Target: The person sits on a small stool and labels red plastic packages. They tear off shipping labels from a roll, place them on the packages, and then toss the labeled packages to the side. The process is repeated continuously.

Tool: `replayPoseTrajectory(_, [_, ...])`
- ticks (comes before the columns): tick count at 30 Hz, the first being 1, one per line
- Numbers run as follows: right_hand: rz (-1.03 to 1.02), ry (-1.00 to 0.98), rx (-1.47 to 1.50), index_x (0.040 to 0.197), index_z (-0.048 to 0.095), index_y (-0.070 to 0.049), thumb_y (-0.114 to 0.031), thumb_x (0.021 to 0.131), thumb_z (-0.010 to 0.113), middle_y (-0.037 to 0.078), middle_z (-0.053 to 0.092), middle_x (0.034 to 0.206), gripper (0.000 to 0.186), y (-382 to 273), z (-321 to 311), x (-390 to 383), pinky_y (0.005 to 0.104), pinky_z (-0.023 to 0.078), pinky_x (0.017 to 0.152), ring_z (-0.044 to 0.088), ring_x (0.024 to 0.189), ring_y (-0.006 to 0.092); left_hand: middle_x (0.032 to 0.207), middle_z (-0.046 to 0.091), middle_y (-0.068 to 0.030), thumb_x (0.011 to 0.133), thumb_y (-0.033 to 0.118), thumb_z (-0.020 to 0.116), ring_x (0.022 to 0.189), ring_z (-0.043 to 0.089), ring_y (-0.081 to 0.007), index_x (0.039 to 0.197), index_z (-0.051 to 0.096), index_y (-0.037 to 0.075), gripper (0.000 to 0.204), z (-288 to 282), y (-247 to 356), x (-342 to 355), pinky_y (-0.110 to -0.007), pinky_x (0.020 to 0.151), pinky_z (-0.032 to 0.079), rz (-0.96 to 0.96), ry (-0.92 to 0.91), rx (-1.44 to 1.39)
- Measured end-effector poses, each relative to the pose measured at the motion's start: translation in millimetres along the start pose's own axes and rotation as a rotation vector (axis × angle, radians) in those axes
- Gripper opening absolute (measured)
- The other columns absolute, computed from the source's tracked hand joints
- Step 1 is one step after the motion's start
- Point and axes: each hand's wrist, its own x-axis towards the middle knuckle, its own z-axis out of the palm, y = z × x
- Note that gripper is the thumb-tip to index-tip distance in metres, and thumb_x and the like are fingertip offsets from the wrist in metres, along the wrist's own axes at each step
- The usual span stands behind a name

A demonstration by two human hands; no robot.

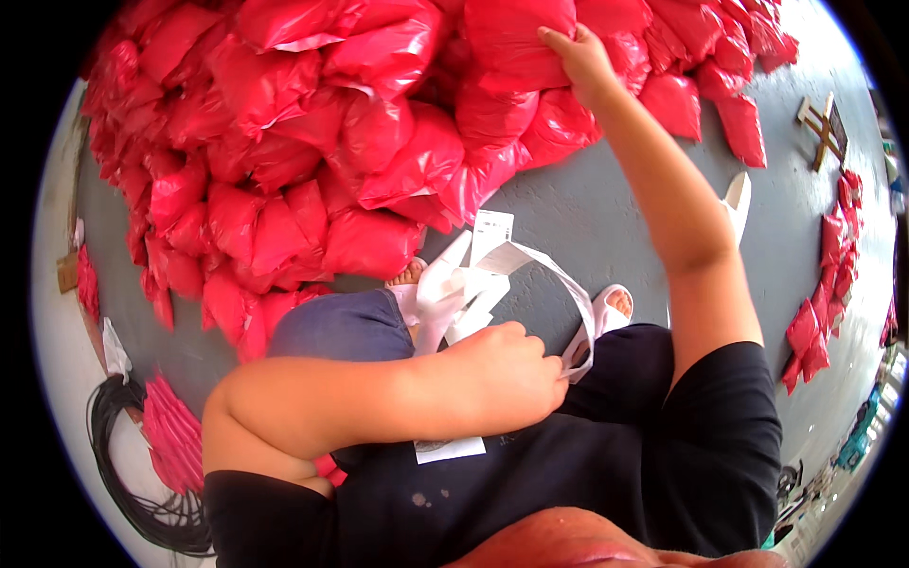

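Red glossy plastic parcel: seems soft, slippery, light; edge holds best.
Right hand: at its right edge; I cannot tell grip.
Left hand: closed on white paper strip.

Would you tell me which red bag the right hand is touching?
The red bag at top, just right of centre; only it has the right hand against it.

Passable: gray floor between white label strip and right forearm. Red bag pile walls off front and left. Strip loops block mid; left forearm bars low across torso. Far right: floor lane, then smaller red bags.
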Motion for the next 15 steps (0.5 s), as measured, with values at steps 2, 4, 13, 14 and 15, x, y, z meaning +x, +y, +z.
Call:
replayPoseTrajectory(2, [0.094,0.046,0.013,0.1,0.054,0.001,-0.012,0.08,0.062,0.009,0.062,0.091,0.025,-58,-9,-57,0.0262,0.051,0.069,0.061,0.076,0.0151,0.087,0.06,-0.0037,0.074,0.014,0.051,0.075,0.059,-0.0175,0.101,0.058,0.004,0.029,-1,-1,0,-0.03,0.063,0.047,-0.013,-0.007,-0.02])
replayPoseTrajectory(4, [0.119,0.009,-0.006,0.104,0.053,0.001,-0.017,0.082,0.062,0.01,0.061,0.096,0.03,-82,-61,-105,0.0261,0.051,0.071,0.061,0.081,0.015,0.084,0.06,-0.0035,0.075,0.013,0.051,0.074,0.059,-0.0186,0.103,0.057,0.005,0.03,0,-4,4,-0.031,0.063,0.047,0.009,-0.001,-0.059])
replayPoseTrajectory(13, [0.015,0.399,-1.508,0.119,0.048,-0.013,-0.039,0.074,0.064,0.008,0.043,0.127,0.055,72,-229,-268,0.0452,0.03,0.096,0.041,0.117,0.0244,0.09,0.063,-0.0144,0.082,0.002,0.052,0.083,0.061,-0.0237,0.141,0.01,0.017,0.074,36,-22,41,-0.032,0.074,0.046,-0.414,0.061,-0.828])
replayPoseTrajectory(14, [-0.047,0.353,-1.555,0.125,0.044,-0.016,-0.041,0.074,0.063,0.008,0.037,0.134,0.059,88,-211,-268,0.0509,0.024,0.1,0.034,0.124,0.0237,0.093,0.063,-0.0142,0.083,0.001,0.051,0.086,0.061,-0.0211,0.142,0.004,0.017,0.077,49,-27,45,-0.03,0.077,0.045,-0.482,0.128,-0.984])
replayPoseTrajectory(15, [-0.107,0.284,-1.576,0.128,0.041,-0.018,-0.043,0.075,0.061,0.007,0.031,0.137,0.061,110,-204,-271,0.0557,0.017,0.1,0.026,0.128,0.0233,0.095,0.062,-0.0136,0.083,-0.001,0.051,0.088,0.059,-0.0192,0.142,0.002,0.017,0.078,61,-31,52,-0.029,0.079,0.043,-0.496,0.138,-1.077])
